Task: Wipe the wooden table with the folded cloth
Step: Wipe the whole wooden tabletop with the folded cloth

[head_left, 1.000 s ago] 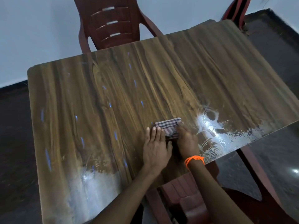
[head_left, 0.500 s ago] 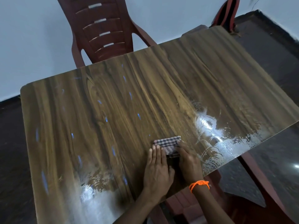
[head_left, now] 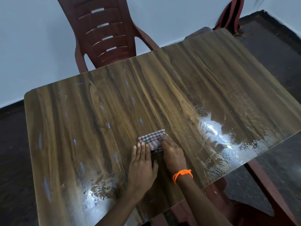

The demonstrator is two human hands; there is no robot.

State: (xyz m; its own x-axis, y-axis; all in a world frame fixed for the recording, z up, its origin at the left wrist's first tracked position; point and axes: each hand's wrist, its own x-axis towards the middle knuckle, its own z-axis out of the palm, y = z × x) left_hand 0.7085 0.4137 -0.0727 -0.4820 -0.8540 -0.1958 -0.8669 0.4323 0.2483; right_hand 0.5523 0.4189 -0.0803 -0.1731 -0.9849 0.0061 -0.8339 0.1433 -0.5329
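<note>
Near six o'clock table (head_left: 97,128) edge, I press cloth (head_left: 152,139) flat: left hand (head_left: 141,167), right hand (head_left: 173,154), fingers straight. Wiping underway; next, push toward three o'clock wet patch (head_left: 215,134).

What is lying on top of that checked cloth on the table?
Both hands press flat on the folded cloth: the left hand on its near left edge, the right hand on its right side. The cloth's near part is covered by them; its far edge shows bare on the wooden table.

The small folded checked cloth (head_left: 152,140) has been pushed slightly toward twelve o'clock across the brown wooden table (head_left: 97,128), both flat hands carried along with it.
</note>
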